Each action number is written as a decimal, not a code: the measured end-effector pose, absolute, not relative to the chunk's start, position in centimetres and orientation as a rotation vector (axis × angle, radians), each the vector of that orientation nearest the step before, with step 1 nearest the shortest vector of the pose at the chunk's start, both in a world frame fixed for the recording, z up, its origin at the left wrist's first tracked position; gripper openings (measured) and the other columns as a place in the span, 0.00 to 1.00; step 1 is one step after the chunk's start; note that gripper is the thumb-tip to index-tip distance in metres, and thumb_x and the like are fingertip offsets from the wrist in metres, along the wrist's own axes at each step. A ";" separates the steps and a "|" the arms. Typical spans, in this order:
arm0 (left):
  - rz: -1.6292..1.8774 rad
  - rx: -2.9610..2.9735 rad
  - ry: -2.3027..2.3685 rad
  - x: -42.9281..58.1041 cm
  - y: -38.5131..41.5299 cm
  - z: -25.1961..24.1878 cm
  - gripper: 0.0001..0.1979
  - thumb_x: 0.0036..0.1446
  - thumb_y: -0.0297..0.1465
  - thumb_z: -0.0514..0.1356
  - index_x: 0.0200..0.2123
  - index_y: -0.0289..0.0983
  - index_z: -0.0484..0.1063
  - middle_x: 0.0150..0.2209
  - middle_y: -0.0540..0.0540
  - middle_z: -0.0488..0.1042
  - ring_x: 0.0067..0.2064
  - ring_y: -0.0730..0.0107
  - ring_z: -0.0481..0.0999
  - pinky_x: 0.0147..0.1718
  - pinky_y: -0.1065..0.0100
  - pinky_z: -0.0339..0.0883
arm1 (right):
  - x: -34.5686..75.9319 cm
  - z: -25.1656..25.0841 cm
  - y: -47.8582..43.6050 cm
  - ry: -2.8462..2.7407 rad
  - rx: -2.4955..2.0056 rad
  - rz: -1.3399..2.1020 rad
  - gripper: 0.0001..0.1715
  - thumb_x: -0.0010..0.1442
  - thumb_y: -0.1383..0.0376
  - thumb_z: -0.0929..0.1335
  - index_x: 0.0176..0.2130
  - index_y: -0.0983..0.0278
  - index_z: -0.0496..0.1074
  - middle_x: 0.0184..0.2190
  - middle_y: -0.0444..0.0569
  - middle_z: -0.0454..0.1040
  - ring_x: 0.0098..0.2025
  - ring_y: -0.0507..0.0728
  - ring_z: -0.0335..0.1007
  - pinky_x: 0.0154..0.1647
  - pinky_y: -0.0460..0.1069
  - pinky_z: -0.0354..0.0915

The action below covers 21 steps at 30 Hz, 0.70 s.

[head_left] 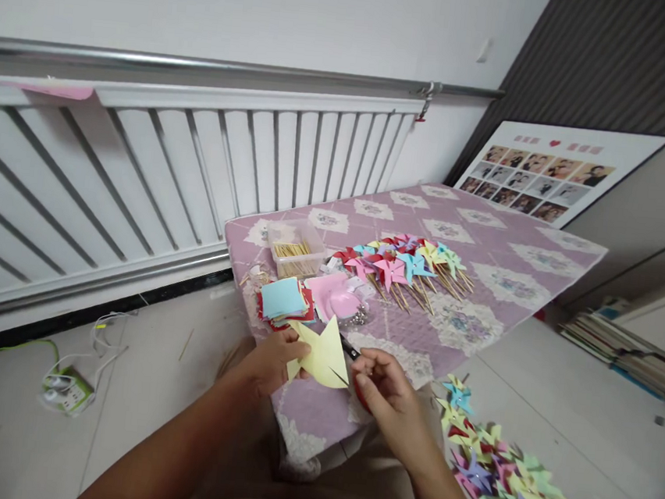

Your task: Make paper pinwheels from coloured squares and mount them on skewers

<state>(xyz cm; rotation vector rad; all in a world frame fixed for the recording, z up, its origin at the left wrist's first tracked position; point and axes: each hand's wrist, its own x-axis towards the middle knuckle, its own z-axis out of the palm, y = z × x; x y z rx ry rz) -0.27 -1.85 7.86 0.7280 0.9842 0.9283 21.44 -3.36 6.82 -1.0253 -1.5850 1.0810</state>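
head view, lower centre: left hand (271, 363) fingers pinch the yellow paper (325, 355) over the desk (521, 248) edge; right hand (388, 400) closed round scissors (349, 351). risk: blade near left fingertips, so a slip could nick them or tear the paper.

This looks like a room in a home. A white radiator (170, 163) runs along the far wall. A board of family photos (542, 179) leans at the far right. A small surface (486, 241) wears a purple quilted cloth, and books (622, 348) lie stacked on the tiled floor (558, 405).
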 end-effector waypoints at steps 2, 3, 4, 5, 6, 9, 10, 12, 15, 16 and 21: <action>0.897 0.712 0.950 -0.8 -1.8 8.0 0.16 0.39 0.33 0.66 0.35 0.36 0.73 0.32 0.45 0.75 0.29 0.70 0.70 0.28 0.68 0.62 | 21.3 7.8 -3.8 -1.779 -1.030 1.013 0.14 0.64 0.64 0.65 0.51 0.56 0.66 0.39 0.47 0.73 0.41 0.54 0.71 0.43 0.48 0.67; 0.874 0.715 0.930 -1.1 -1.7 8.0 0.17 0.39 0.33 0.66 0.36 0.35 0.73 0.33 0.44 0.75 0.30 0.69 0.71 0.29 0.68 0.63 | 21.2 8.3 -4.1 -1.870 -1.021 0.965 0.14 0.64 0.66 0.64 0.51 0.56 0.66 0.39 0.47 0.73 0.41 0.54 0.71 0.43 0.48 0.67; 0.854 0.721 0.905 -1.3 -1.7 7.9 0.18 0.39 0.33 0.67 0.37 0.35 0.73 0.33 0.44 0.76 0.31 0.68 0.72 0.30 0.67 0.63 | 21.0 8.7 -4.3 -1.954 -1.002 0.915 0.15 0.64 0.68 0.63 0.50 0.56 0.66 0.39 0.47 0.73 0.41 0.54 0.71 0.43 0.48 0.67; 0.833 0.729 0.876 -1.5 -1.6 7.9 0.18 0.39 0.33 0.67 0.37 0.34 0.74 0.33 0.43 0.76 0.31 0.68 0.73 0.30 0.67 0.64 | 20.9 9.2 -4.4 -2.027 -0.976 0.869 0.16 0.63 0.69 0.63 0.50 0.57 0.66 0.39 0.47 0.73 0.41 0.54 0.71 0.43 0.48 0.67; 0.815 0.739 0.845 -1.7 -1.6 7.8 0.18 0.40 0.33 0.67 0.37 0.34 0.74 0.33 0.44 0.76 0.31 0.69 0.73 0.31 0.67 0.64 | 20.7 9.5 -4.5 -2.086 -0.950 0.833 0.16 0.63 0.71 0.62 0.49 0.57 0.66 0.39 0.48 0.73 0.41 0.54 0.71 0.42 0.48 0.66; 0.790 0.764 0.811 -1.9 -1.6 7.9 0.17 0.40 0.33 0.68 0.35 0.33 0.74 0.30 0.46 0.75 0.28 0.72 0.71 0.28 0.70 0.62 | 20.3 10.2 -4.4 -2.197 -0.899 0.791 0.16 0.61 0.73 0.61 0.46 0.59 0.68 0.38 0.49 0.73 0.40 0.55 0.71 0.41 0.49 0.66; 0.789 0.771 0.816 -1.8 -1.6 8.0 0.17 0.39 0.33 0.68 0.34 0.32 0.74 0.29 0.46 0.75 0.27 0.73 0.71 0.27 0.70 0.62 | 20.2 10.3 -4.3 -2.212 -0.894 0.802 0.15 0.61 0.73 0.61 0.45 0.59 0.69 0.38 0.49 0.73 0.40 0.56 0.71 0.42 0.49 0.66; 0.791 0.800 0.841 -1.8 -1.8 8.3 0.16 0.39 0.33 0.68 0.32 0.32 0.73 0.28 0.47 0.74 0.27 0.73 0.70 0.27 0.71 0.61 | 20.1 10.3 -4.2 -2.205 -0.889 0.848 0.13 0.61 0.72 0.61 0.43 0.60 0.70 0.38 0.49 0.73 0.41 0.56 0.71 0.41 0.49 0.66; 0.784 0.876 0.893 -1.6 -2.1 8.6 0.13 0.39 0.32 0.66 0.30 0.32 0.72 0.27 0.48 0.72 0.26 0.74 0.69 0.27 0.71 0.61 | 20.2 10.1 -4.0 -2.135 -0.911 0.944 0.08 0.62 0.69 0.63 0.41 0.61 0.69 0.36 0.49 0.73 0.39 0.56 0.70 0.40 0.48 0.65; 0.773 0.908 0.909 -1.6 -2.2 8.7 0.12 0.40 0.32 0.65 0.30 0.32 0.72 0.26 0.49 0.72 0.26 0.75 0.68 0.27 0.71 0.61 | 20.2 10.1 -4.0 -2.109 -0.927 0.977 0.07 0.62 0.68 0.63 0.40 0.61 0.69 0.35 0.48 0.72 0.38 0.56 0.70 0.39 0.48 0.65; 0.781 1.081 1.011 -1.1 -2.6 8.6 0.06 0.45 0.30 0.59 0.29 0.34 0.72 0.26 0.51 0.71 0.25 0.76 0.65 0.26 0.72 0.58 | 19.7 10.3 -4.0 -2.028 -0.998 1.059 0.08 0.64 0.62 0.63 0.35 0.61 0.69 0.30 0.44 0.68 0.33 0.54 0.66 0.34 0.47 0.62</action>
